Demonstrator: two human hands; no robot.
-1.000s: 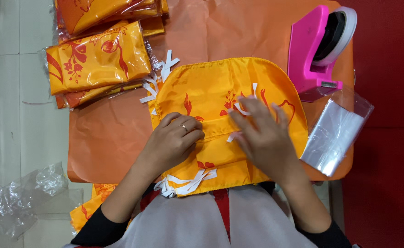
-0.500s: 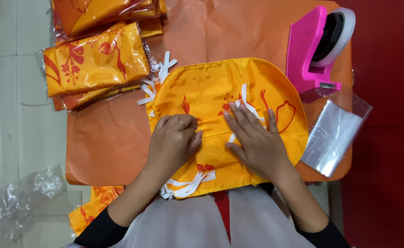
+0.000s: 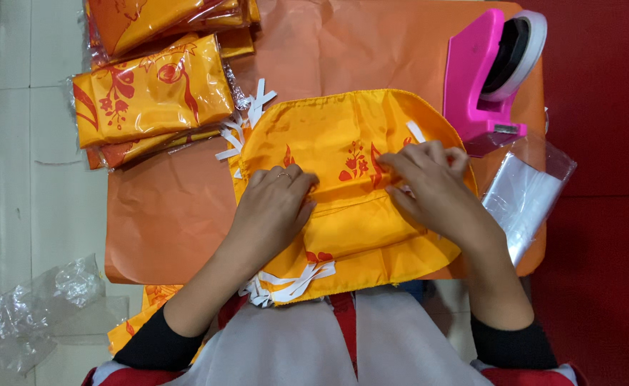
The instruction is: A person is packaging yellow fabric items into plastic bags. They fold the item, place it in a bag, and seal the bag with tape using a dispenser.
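Note:
An orange-yellow cloth piece [image 3: 343, 136] with red flower prints and white ribbon ties lies spread on the orange-covered table [image 3: 164, 221] in front of me. My left hand [image 3: 275, 207] presses flat on its left middle part, fingers curled at a fold line. My right hand [image 3: 432, 182] grips the right edge of the cloth, fingers bent over the fabric near a white ribbon [image 3: 416, 131]. More white ribbons [image 3: 293, 282] hang at the near edge.
A stack of packed orange cloth bundles in clear wrap [image 3: 150, 93] lies at the far left. A pink tape dispenser [image 3: 489, 71] stands far right, clear plastic bags [image 3: 528, 193] beside it. Crumpled plastic [image 3: 36, 304] lies on the floor at left.
My right hand has moved to the right edge of the cloth and closed on it, folding the fabric. My left hand stays pressed near the middle.

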